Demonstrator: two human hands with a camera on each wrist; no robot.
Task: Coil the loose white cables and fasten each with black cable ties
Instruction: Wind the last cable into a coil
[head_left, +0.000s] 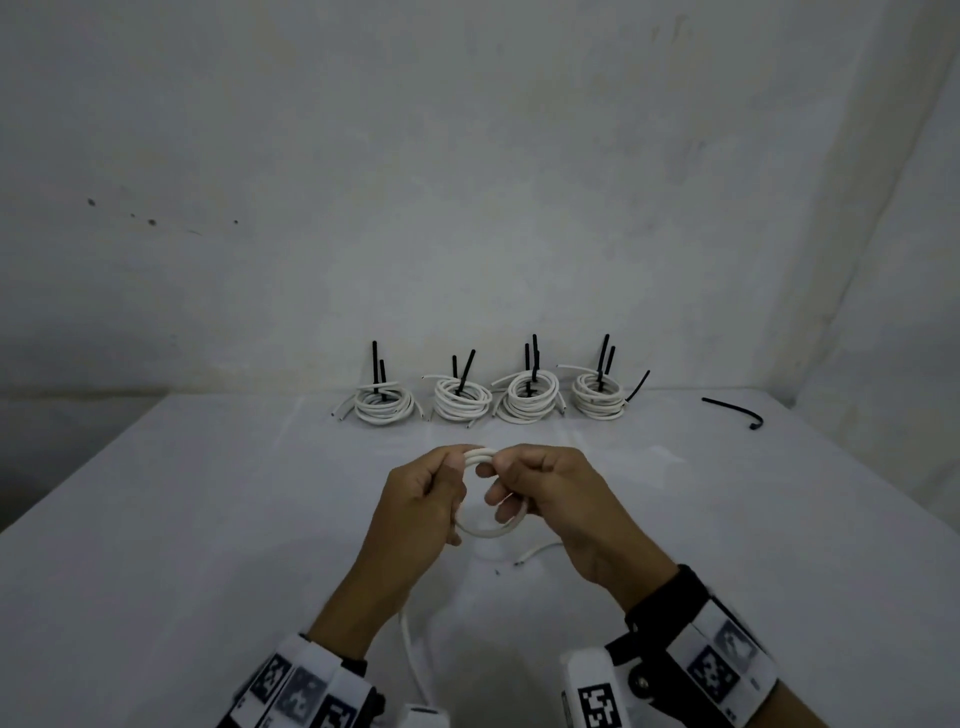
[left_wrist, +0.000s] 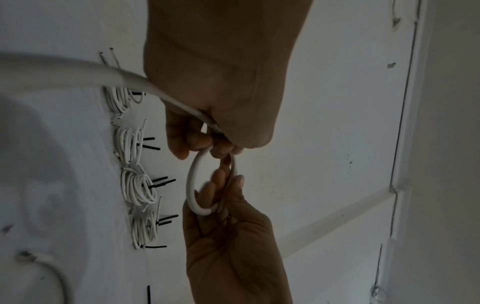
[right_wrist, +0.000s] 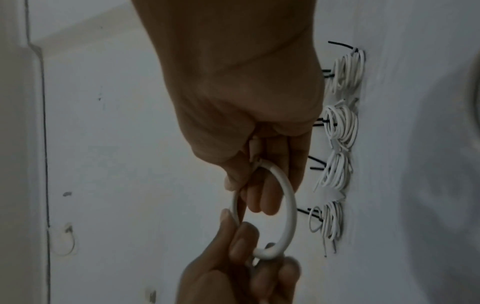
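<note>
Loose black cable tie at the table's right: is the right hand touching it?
Apart. The head view shows the black cable tie lying alone far right, while the right hand grips the white cable loop with bare table between.

Four tied coils sit in a row on the desk (head_left: 156, 519) along its far edge, against the wall (head_left: 467, 182). From left to right: the first coil (head_left: 382, 406), the second coil (head_left: 462, 401), the third coil (head_left: 530, 397) and the fourth coil (head_left: 597, 396), each just beside the next. A cable tie (head_left: 735, 408) lies alone on the desk, well to the right of the row. Nearer, over the middle of the desk, the left hand (head_left: 421, 499) and the right hand (head_left: 561, 493) face each other with a cable loop (head_left: 491, 530) between them. The cable's loose tail (head_left: 410, 644) trails toward the near edge, below the left wrist.
</note>
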